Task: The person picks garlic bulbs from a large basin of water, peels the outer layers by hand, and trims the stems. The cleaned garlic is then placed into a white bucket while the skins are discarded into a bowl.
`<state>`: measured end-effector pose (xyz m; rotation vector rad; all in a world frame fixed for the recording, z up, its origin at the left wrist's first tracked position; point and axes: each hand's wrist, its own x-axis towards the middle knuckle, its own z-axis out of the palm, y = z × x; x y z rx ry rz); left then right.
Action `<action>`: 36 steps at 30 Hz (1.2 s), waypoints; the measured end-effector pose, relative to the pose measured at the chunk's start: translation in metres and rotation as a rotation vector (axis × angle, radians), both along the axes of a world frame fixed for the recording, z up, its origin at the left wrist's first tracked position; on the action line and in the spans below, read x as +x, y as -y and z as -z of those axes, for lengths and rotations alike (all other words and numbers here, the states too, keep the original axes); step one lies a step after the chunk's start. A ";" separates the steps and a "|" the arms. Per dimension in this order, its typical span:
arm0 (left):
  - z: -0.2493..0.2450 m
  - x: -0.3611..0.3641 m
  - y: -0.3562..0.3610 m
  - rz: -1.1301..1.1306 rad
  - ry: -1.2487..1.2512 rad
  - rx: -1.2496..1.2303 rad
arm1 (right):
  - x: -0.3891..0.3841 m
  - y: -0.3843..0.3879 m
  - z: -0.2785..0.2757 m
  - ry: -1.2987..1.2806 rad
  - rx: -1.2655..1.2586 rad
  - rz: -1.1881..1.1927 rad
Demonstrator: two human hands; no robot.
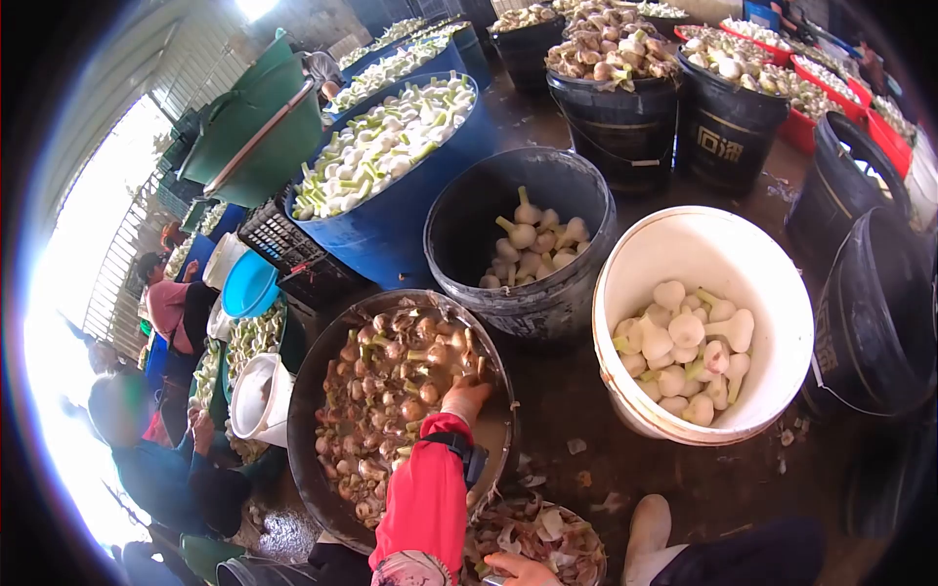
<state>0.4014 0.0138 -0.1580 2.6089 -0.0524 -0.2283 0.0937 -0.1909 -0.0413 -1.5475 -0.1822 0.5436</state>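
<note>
Garlic bulbs (411,408) look wet; probably light, firm, slippery; best gripped round belly; left hand (466,398) among them, right hand (525,568) by peelings (549,529); cannot tell either grip

The bottom edge cuts off the right hand (526,570), its grip unclear; fingertips of the left hand (466,398) are indistinct.

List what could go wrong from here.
1. The left hand reaches into a basin crowded with garlic, so some might get knocked over the rim.
2. Scraps lie on the dark floor near the shoe; a step there might slip.
3. Peels look heaped by the right hand, so some may spill onto the floor.
</note>
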 end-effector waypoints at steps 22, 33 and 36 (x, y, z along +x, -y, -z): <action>-0.208 -0.331 0.103 -0.120 0.016 -0.265 | -0.005 0.015 -0.027 -0.431 0.579 0.488; -0.187 -0.362 0.101 -0.171 0.252 -0.002 | -0.016 0.007 -0.012 -0.358 0.353 0.496; -0.196 -0.364 0.100 -0.412 0.071 -0.507 | -0.015 0.009 -0.014 -0.372 0.451 0.438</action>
